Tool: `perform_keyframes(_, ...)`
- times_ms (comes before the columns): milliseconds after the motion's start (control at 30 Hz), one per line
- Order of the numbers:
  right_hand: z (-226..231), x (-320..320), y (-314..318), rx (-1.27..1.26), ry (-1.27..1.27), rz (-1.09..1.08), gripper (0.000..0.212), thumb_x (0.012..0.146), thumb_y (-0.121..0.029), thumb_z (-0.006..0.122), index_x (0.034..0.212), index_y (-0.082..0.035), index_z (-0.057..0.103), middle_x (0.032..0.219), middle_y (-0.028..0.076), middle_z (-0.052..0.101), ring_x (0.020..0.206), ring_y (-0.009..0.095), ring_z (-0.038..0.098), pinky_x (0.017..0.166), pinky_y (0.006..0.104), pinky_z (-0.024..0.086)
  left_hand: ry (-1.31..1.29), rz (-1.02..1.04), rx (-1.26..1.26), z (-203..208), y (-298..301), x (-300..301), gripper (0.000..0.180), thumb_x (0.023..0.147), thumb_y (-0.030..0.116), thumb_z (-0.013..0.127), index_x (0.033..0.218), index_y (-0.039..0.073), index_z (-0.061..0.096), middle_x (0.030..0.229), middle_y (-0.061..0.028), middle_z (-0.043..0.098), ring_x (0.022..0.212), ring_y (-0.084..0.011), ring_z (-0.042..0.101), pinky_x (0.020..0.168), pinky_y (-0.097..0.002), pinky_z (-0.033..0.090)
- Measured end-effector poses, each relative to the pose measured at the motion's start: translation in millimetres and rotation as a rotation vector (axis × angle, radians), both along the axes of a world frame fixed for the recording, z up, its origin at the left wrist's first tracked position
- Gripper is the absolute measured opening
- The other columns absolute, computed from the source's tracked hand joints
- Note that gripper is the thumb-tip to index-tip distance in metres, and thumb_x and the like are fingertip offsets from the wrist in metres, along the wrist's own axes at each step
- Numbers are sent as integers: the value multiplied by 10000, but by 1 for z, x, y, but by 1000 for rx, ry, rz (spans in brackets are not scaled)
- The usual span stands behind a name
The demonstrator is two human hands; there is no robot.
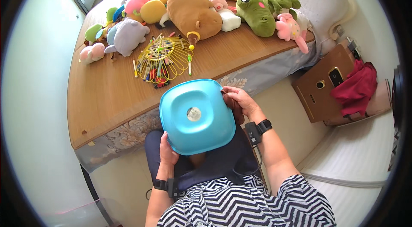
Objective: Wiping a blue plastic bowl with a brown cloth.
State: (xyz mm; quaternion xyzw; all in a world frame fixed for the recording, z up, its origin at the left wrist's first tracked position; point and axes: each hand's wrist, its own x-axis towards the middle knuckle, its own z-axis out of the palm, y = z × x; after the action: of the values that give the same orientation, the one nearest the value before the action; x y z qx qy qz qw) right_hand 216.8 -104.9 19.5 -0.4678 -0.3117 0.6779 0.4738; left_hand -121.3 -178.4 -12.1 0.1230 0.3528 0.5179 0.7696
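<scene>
A light blue plastic basin is held upside down over my lap, its flat bottom with a round sticker facing up. My left hand grips its near-left rim. My right hand is at the basin's right edge and presses a dark brown cloth against its side. Both wrists wear black bands.
A bed with a bamboo mat lies ahead. On it are a yellow wire basket with coloured pens and several plush toys, including a brown one and a green one. A brown bedside cabinet with red cloth stands to the right.
</scene>
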Motion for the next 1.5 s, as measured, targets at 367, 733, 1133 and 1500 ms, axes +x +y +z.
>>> perform_keyframes(367,-7,-15,-15,94,217,-194,237,918,-102,554,1118,11,610,1040,72,657,925,132,626,778,249,522,-53,153,37,2,50,-41,595,927,394,593,1335,1,412,1386,-228,426,1236,-296,472,1006,-472,422)
perform_keyframes(733,-23,-32,-31,124,311,-485,212,926,-118,548,1097,-13,616,1014,41,659,904,131,625,822,269,505,-352,-164,-240,10,-22,32,726,932,588,450,1410,50,362,1441,-203,408,1348,-419,349,1076,-647,255)
perform_keyframes(1133,-22,6,-9,191,-659,-608,259,880,-67,586,1110,54,600,984,111,675,892,167,639,808,313,524,-182,-256,-38,-3,-14,30,607,976,492,440,1456,143,314,1485,-121,382,1338,-378,396,998,-642,380)
perform_keyframes(1500,30,-80,4,657,-1220,-228,177,847,-225,660,966,-98,627,967,128,580,967,340,568,816,455,491,-33,-185,26,-12,-11,24,596,959,453,518,1372,49,373,1336,-131,527,1173,-328,574,884,-552,529)
